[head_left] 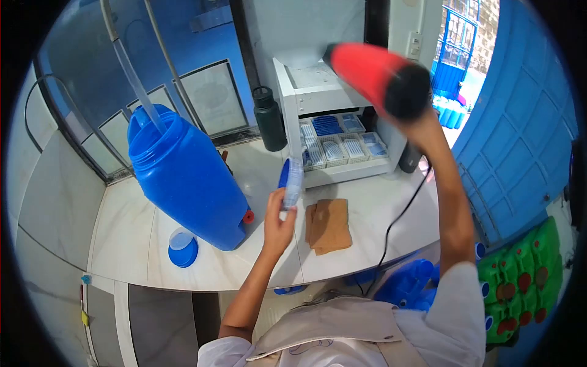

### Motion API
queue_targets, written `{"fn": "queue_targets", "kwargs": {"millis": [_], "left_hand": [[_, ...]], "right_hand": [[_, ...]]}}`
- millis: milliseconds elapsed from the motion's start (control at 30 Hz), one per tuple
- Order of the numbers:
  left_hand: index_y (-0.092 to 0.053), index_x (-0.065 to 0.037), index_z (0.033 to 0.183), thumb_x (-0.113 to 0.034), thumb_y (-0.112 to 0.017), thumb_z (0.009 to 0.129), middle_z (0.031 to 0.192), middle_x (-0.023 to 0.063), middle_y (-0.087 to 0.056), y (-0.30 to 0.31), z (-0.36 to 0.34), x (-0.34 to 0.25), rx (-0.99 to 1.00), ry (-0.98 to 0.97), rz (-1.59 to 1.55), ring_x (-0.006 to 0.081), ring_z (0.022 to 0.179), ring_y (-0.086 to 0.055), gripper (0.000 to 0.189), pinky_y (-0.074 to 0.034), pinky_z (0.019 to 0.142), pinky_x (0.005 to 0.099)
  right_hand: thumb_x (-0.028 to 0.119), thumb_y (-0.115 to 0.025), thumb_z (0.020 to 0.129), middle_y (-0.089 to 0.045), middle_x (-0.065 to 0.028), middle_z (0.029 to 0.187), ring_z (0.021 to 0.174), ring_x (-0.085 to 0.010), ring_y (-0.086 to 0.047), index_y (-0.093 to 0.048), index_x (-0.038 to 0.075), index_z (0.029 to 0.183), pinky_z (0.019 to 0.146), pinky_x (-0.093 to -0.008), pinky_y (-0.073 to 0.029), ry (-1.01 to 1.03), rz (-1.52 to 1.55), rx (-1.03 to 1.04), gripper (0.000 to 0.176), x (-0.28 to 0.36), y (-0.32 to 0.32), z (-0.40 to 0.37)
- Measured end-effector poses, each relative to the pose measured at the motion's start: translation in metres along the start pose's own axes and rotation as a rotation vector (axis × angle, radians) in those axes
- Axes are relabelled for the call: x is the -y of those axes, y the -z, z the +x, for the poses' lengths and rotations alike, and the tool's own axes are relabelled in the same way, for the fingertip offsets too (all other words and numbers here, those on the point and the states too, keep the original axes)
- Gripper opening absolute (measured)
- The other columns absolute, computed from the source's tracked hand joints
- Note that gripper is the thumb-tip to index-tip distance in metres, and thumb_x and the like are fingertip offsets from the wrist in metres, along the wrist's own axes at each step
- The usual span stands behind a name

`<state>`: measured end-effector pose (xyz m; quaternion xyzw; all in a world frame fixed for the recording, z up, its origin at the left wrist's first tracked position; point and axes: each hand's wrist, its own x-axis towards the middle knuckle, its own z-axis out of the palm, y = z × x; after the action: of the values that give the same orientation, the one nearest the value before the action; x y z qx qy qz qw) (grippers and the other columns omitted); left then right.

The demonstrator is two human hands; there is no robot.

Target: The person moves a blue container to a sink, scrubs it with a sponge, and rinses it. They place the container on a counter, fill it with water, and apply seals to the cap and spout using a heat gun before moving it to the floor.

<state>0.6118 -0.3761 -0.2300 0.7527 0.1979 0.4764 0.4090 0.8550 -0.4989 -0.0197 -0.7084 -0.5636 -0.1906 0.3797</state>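
Note:
My left hand (280,225) is closed on a round blue cap (291,182) with clear printed plastic around it, held on edge above the counter. Raised at the upper right, my right hand (420,129) grips a red and black hair dryer (370,73), blurred by motion; its handle is largely hidden. A black cord (397,219) hangs from it. Below and between the hands lies a folded brown cloth (330,226). To the left a big blue water jug (189,177) stands with a clear filling tube (139,85) in its open mouth.
A blue lid (183,254) with a translucent disc lies near the counter's front edge. A dark green bottle (269,119) stands beside a white shelf (342,176) holding small baskets of packets. Blue jugs (406,282) and green containers (520,278) are below right, near a blue door (520,122).

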Motion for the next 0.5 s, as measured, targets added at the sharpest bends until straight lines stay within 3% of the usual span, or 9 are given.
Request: {"fn": "queue_targets", "kwargs": {"millis": [33, 67, 100, 167, 233, 333, 400, 467, 500], "left_hand": [[-0.049, -0.005, 0.112, 0.001, -0.051, 0.079, 0.099, 0.0042, -0.052, 0.002, -0.005, 0.001, -0.025, 0.232, -0.329, 0.0168, 0.091, -0.051, 0.034, -0.04, 0.084, 0.0291], [-0.047, -0.005, 0.115, -0.001, -0.05, 0.079, 0.1, 0.0002, -0.051, 0.006, -0.008, -0.002, -0.046, 0.323, -0.574, 0.0111, 0.094, -0.048, 0.036, -0.038, 0.085, 0.026], [-0.048, -0.006, 0.11, -0.003, -0.051, 0.078, 0.103, 0.0022, -0.052, 0.012, -0.011, -0.009, -0.077, 0.448, -0.769, 0.0124, 0.098, -0.048, 0.032, -0.037, 0.087, 0.0257], [-0.05, -0.007, 0.103, -0.004, -0.053, 0.079, 0.1, 0.0019, -0.055, 0.023, -0.019, -0.016, -0.107, 0.531, -0.992, 0.0122, 0.095, -0.052, 0.025, -0.041, 0.084, 0.0252], [-0.05, -0.007, 0.1, -0.005, -0.054, 0.08, 0.097, 0.0021, -0.057, 0.03, -0.028, -0.02, -0.119, 0.596, -0.978, 0.0121, 0.091, -0.055, 0.021, -0.044, 0.082, 0.0254], [-0.052, -0.007, 0.096, -0.005, -0.055, 0.081, 0.091, 0.0022, -0.061, 0.029, -0.037, -0.026, -0.094, 0.732, -0.932, 0.0115, 0.084, -0.059, 0.016, -0.048, 0.078, 0.0257], [-0.053, -0.007, 0.096, -0.006, -0.056, 0.081, 0.088, 0.0021, -0.062, 0.018, -0.043, -0.024, -0.035, 0.82, -0.904, 0.011, 0.081, -0.06, 0.015, -0.049, 0.076, 0.0258], [-0.054, -0.006, 0.095, -0.006, -0.056, 0.082, 0.091, 0.0038, -0.062, 0.003, -0.047, -0.02, 0.101, 0.877, -0.937, 0.0115, 0.083, -0.061, 0.013, -0.05, 0.079, 0.0269], [-0.054, -0.006, 0.095, -0.006, -0.055, 0.083, 0.092, 0.0046, -0.063, -0.007, -0.048, -0.018, 0.178, 0.905, -0.954, 0.0118, 0.085, -0.061, 0.012, -0.05, 0.08, 0.0275]], "right_hand": [[0.03, -0.07, 0.073, -0.063, -0.0163, 0.101, 0.095, -0.0318, -0.06, -0.059, 0.006, 0.108, 0.081, -0.0377, -0.047, -0.084, -0.022, -0.002, 0.045, 0.0, -0.005, 0.038], [0.03, -0.069, 0.069, -0.064, -0.019, 0.094, 0.093, -0.0351, -0.06, -0.061, 0.007, 0.103, 0.079, -0.0401, -0.048, 0.088, -0.159, 0.058, 0.042, -0.015, -0.02, 0.078], [0.028, -0.068, 0.066, -0.064, -0.0195, 0.091, 0.09, -0.0371, -0.059, -0.062, 0.008, 0.099, 0.077, -0.0429, -0.048, 0.013, -0.215, 0.091, 0.039, -0.013, -0.035, 0.104], [0.025, -0.067, 0.064, -0.065, -0.018, 0.09, 0.086, -0.0345, -0.062, -0.064, 0.009, 0.096, 0.076, -0.0412, -0.05, 0.007, -0.412, 0.251, 0.036, -0.028, -0.074, 0.149], [0.019, -0.065, 0.065, -0.065, -0.0186, 0.091, 0.088, -0.0319, -0.064, -0.067, 0.009, 0.094, 0.075, -0.0418, -0.051, -0.025, -0.536, 0.299, 0.031, -0.017, -0.092, 0.156], [0.021, -0.065, 0.067, -0.065, -0.0182, 0.096, 0.092, -0.033, -0.063, -0.068, 0.01, 0.094, 0.078, -0.0417, -0.051, 0.004, -0.576, 0.299, 0.029, -0.021, -0.122, 0.157], [0.024, -0.065, 0.067, -0.062, -0.0203, 0.102, 0.097, -0.0348, -0.059, -0.064, 0.008, 0.101, 0.082, -0.0428, -0.049, -0.084, -0.456, 0.514, 0.037, -0.017, -0.113, 0.157], [0.026, -0.064, 0.066, -0.063, -0.0165, 0.103, 0.097, -0.0322, -0.06, -0.065, 0.01, 0.103, 0.083, -0.0416, -0.048, 0.055, -0.434, 0.375, 0.04, -0.004, -0.091, 0.132], [0.029, -0.064, 0.067, -0.062, -0.0166, 0.104, 0.097, -0.0344, -0.059, -0.059, 0.008, 0.112, 0.082, -0.043, -0.048, 0.265, -0.331, 0.238, 0.049, -0.01, -0.086, 0.105]]}}
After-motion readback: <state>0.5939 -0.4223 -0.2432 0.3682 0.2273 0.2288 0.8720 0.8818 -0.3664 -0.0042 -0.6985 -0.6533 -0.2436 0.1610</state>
